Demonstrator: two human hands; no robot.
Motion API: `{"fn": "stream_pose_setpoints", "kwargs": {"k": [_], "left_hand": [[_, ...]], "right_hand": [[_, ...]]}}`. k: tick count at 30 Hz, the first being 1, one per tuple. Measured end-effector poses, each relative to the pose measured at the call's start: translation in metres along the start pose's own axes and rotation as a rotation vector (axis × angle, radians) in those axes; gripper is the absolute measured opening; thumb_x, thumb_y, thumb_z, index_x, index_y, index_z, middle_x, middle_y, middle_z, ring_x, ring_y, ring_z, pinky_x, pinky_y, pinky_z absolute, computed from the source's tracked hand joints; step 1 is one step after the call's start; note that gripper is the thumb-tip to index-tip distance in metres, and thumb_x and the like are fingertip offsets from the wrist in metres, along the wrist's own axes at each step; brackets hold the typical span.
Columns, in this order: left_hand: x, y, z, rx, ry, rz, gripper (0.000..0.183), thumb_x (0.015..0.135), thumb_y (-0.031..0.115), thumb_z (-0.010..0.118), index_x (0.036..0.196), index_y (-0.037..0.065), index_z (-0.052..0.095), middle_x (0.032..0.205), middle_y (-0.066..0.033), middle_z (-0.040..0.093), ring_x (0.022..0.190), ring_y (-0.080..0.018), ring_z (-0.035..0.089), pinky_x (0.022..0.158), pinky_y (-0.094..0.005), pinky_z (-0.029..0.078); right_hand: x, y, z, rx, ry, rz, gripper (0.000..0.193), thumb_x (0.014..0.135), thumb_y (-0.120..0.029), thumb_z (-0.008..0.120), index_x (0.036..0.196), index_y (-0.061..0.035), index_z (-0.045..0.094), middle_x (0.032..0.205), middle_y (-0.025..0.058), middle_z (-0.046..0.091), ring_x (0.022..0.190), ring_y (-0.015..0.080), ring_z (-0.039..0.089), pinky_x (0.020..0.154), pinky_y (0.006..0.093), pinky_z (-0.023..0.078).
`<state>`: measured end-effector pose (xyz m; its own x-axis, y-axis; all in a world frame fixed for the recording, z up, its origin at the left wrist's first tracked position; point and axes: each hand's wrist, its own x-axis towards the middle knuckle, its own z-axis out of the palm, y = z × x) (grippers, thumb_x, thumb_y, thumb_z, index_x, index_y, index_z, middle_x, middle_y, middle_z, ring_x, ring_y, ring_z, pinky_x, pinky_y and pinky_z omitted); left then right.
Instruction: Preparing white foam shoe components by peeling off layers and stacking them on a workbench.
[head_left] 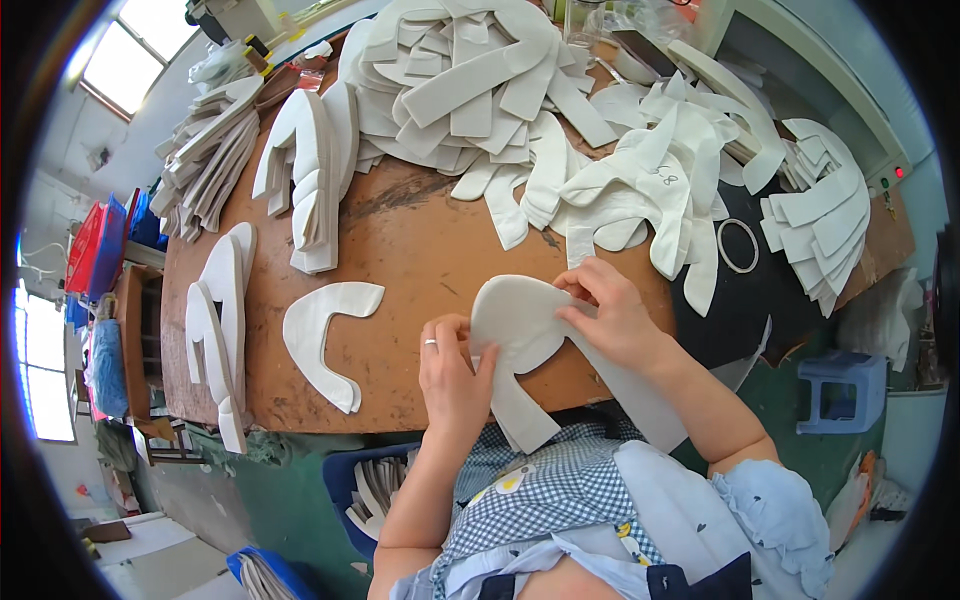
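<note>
Near the front edge of the brown table [420,240], a white U-shaped foam piece [515,310] is between my hands, its curved end away from me and its two legs toward my body. My left hand [455,375], with a ring on one finger, pinches its left side. On the right side, the thumb and fingers of my right hand [615,315] close on the edge of the same piece. A single white curved piece [315,340] lies flat to the left of my hands. Farther left rests a small stack of similar pieces [225,290].
A large heap of white foam pieces [480,80] covers the far middle. Thin white cut pieces [650,190] spread at right, near a white ring [738,246] and a fanned stack [825,215]. Bundled stacks [312,180] stand far left. A blue stool [842,390] is at right.
</note>
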<state>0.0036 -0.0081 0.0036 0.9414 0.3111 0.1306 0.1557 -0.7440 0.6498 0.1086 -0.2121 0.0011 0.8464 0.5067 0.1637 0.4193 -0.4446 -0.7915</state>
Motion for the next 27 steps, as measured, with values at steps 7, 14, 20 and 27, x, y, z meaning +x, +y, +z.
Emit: {"fn": "stream_pose_setpoints", "kwargs": {"k": [7,14,20,27], "left_hand": [[0.004,-0.014,-0.003,-0.855,0.125,-0.156,0.02,0.094,0.001,0.065,0.107,0.004,0.05,0.091,-0.0071,0.064,0.079,-0.0053,0.059,0.068,-0.0204,0.047],[-0.003,-0.02,0.002,-0.65,-0.297,-0.131,0.034,0.095,0.006,0.064,0.127,-0.002,0.056,0.125,-0.0169,0.063,0.114,-0.0271,0.064,0.1,-0.0356,0.049],[-0.02,-0.007,0.011,-0.248,-0.275,0.291,0.047,0.082,-0.003,0.069,0.127,-0.005,0.055,0.144,-0.0181,0.048,0.131,-0.0369,0.05,0.107,-0.0418,0.045],[-0.012,-0.018,0.011,-0.183,-0.282,0.424,0.049,0.082,-0.004,0.067,0.129,-0.001,0.054,0.143,-0.0164,0.048,0.136,-0.0375,0.044,0.109,-0.0451,0.042]], "right_hand": [[0.001,-0.009,-0.029,0.119,-0.197,0.187,0.019,0.089,-0.011,0.072,0.103,-0.002,0.063,0.092,0.0051,0.06,0.083,0.0135,0.06,0.075,0.028,0.051],[0.008,0.01,-0.085,0.626,0.389,0.173,0.013,0.096,-0.008,0.058,0.109,-0.0068,0.06,0.093,-0.0038,0.06,0.086,0.0057,0.056,0.077,0.0212,0.045],[0.04,0.024,-0.215,0.802,1.117,-0.117,0.023,0.1,-0.022,0.059,0.114,-0.003,0.059,0.107,0.0106,0.068,0.088,0.0165,0.064,0.078,0.0282,0.053],[0.164,0.034,-0.181,0.887,0.555,0.021,0.03,0.093,-0.005,0.055,0.122,-0.0002,0.057,0.112,0.0116,0.068,0.1,0.0189,0.068,0.089,0.0315,0.055]]}}
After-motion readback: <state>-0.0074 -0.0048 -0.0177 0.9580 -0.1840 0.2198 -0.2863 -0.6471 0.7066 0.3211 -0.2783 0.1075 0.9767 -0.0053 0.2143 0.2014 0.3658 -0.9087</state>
